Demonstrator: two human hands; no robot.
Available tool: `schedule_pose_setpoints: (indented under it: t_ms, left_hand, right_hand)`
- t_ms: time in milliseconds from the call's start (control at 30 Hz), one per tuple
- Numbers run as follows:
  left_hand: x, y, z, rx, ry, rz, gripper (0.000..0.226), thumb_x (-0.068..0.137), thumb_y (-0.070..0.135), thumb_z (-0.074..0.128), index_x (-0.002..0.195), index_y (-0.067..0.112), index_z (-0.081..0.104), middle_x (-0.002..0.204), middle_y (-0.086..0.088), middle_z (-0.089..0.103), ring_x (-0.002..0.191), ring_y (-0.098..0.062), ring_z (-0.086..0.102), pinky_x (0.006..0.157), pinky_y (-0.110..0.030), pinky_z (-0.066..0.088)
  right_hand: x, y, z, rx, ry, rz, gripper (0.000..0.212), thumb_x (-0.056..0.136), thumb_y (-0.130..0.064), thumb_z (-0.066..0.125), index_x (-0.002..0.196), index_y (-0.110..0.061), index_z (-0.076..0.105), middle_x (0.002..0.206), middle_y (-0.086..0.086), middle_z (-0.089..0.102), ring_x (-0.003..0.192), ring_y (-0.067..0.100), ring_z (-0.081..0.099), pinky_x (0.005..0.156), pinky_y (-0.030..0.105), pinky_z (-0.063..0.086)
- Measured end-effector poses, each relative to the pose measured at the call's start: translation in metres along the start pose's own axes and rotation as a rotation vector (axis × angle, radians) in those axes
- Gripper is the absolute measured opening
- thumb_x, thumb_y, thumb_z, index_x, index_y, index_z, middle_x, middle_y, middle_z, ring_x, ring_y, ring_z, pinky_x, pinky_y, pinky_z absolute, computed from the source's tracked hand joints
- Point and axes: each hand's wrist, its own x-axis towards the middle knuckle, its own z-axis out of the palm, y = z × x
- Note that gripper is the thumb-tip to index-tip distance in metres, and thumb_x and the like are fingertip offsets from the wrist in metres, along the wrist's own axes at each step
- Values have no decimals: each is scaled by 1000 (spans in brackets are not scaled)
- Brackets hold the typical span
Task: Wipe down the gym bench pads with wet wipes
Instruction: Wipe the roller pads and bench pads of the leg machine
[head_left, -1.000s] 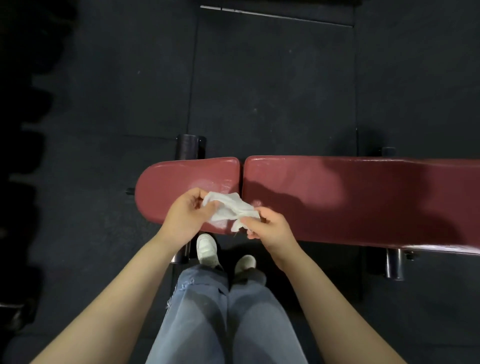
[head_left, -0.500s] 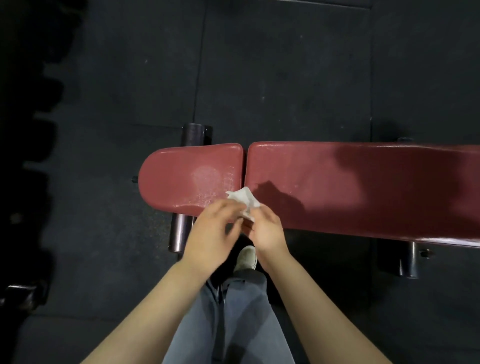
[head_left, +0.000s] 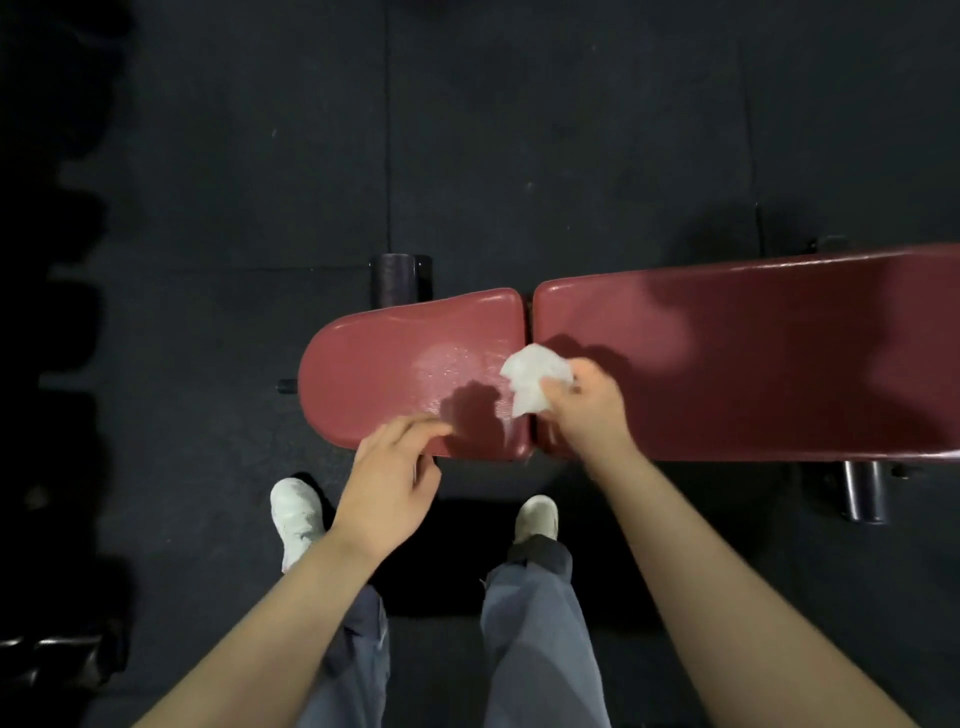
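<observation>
A dark red gym bench lies across the view: a short rounded seat pad (head_left: 374, 374) on the left and a long back pad (head_left: 753, 353) on the right, split by a narrow gap. A pale damp patch shows on the seat pad. My right hand (head_left: 587, 410) grips a crumpled white wet wipe (head_left: 532, 376) over the gap between the pads. My left hand (head_left: 387, 478) hovers at the seat pad's near edge, fingers loosely curled, holding nothing.
Black rubber floor tiles surround the bench. A dark foam roller (head_left: 400, 278) sticks out behind the seat pad, and metal legs (head_left: 865, 491) show under the back pad at right. My white shoes (head_left: 298, 512) stand on the floor in front. Dark dumbbells line the left edge.
Both hands held the wipe together before. Now my left hand has let go and dropped back to the left, while my right hand carries the bunched wipe forward over the gap.
</observation>
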Motion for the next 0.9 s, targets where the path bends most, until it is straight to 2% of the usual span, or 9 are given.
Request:
schedule_pose_setpoints:
  t_ms: [67,233,333,400,467,567,633,733,900]
  left_hand:
    - [14,-31,-10,22,-55,-41,46,87,3,57,127,26,60,131,10,53,122,-16,48,107,-30,29]
    - [45,-107,-37,68,-128,-166,46,91,10,55,136,21,53,136,3,51,128,-22,46,113,-39,30]
    - [62,-146,-48,70,-147,-270,48,91,11,54,137,20,51,140,0,49,132,-25,43,113,-44,30]
    - [68,-169,-50,48,-135,-322,47,90,11,54,137,20,52,140,-2,49,130,-25,44,112,-45,32]
    - [71,-189,-48,-12,-118,-377,47,91,11,54,136,22,52,138,-1,49,122,-19,48,110,-41,35]
    - [66,-210,-43,-160,-68,-495,46,92,13,54,136,24,52,136,3,47,114,-12,49,107,-34,37]
    - [61,-218,-38,-216,-49,-538,46,92,11,52,137,23,51,131,6,45,113,-10,47,102,-28,35]
    - [56,-222,-29,-310,-22,-588,46,93,9,50,137,20,51,131,6,44,114,-7,45,98,-22,31]
    - [50,-225,-22,-414,14,-629,44,93,8,51,136,21,52,136,5,45,118,-3,42,101,-21,30]
  right_hand:
    - [23,-10,12,-63,79,-56,6,88,-17,60,87,-11,60,83,5,63,80,25,58,67,32,39]
    - [71,-39,62,-100,241,-191,7,84,-11,53,77,-12,51,87,5,56,82,22,52,70,27,34]
    - [96,-47,84,-137,306,-212,4,86,-7,48,83,-10,48,93,7,53,84,23,49,70,24,31]
    - [105,-38,102,-266,246,-264,8,87,-7,50,91,-4,56,103,14,56,93,29,52,75,25,33]
    - [106,-28,120,-395,167,-344,20,87,-13,53,97,1,63,108,19,58,101,35,52,83,30,37]
    - [106,-28,128,-434,237,-359,27,92,-24,52,96,-3,68,102,18,61,96,35,57,83,32,40]
    - [108,-32,128,-439,260,-300,25,93,-20,52,112,-7,61,111,17,57,98,32,56,84,34,41]
    - [109,-37,132,-504,247,-194,43,89,-20,57,130,-12,47,128,14,47,104,31,55,86,37,44]
    - [115,-38,138,-623,236,-237,29,95,-19,51,122,-11,53,124,16,51,102,37,56,83,39,43]
